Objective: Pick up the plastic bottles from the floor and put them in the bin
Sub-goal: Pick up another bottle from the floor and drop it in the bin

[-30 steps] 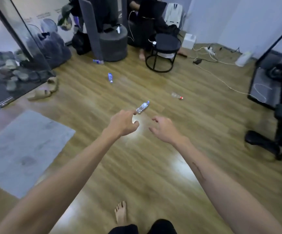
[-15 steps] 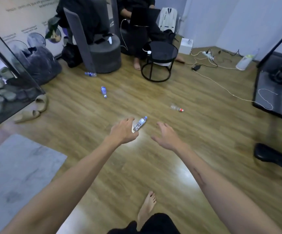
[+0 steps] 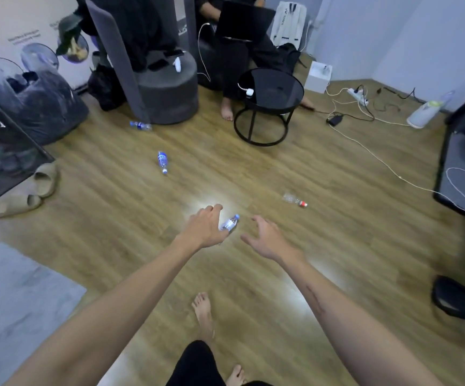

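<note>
The left hand (image 3: 203, 228) reaches the nearest bottle (image 3: 230, 223) mid-floor; whether it grips yet, I cannot tell. The right hand (image 3: 264, 239) hangs released. A glancing touch could roll the bottle away.

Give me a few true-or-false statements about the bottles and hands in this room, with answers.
1. Four bottles lie on the floor. True: nearest bottle, red-capped bottle, blue-label bottle, far bottle.
2. The right hand holds a bottle. False: it is open and holds nothing.
3. The left hand is at the nearest bottle. True, though whether it grips it yet cannot be told.
4. The red-capped bottle stands upright. False: it lies on its side.
5. The far bottle sits on the round table. False: it lies on the floor by the grey seat.
</note>
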